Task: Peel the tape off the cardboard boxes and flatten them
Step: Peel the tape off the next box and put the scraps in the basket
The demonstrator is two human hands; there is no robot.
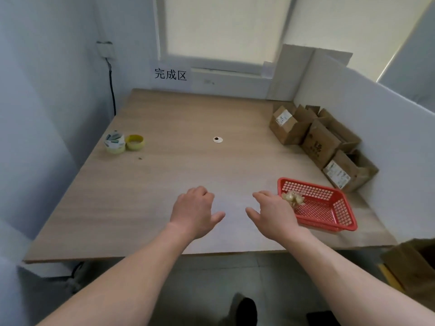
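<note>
1. while both hands are out over the table point(153, 184), the left hand point(195, 212) has its fingers loosely curled, thumb out, holding nothing.
2. the right hand point(275, 215) is spread, thumb apart. a tape wad point(293, 198) sits at its fingertips; whether they pinch it cannot be told.
3. the basket point(329, 222) lies just right of the right hand, under the wad.
4. three open boxes point(320, 147) stand in a row ahead and right of the right hand, well apart from it.
5. two tape rolls point(134, 142) sit side by side far ahead-left of the left hand.
</note>
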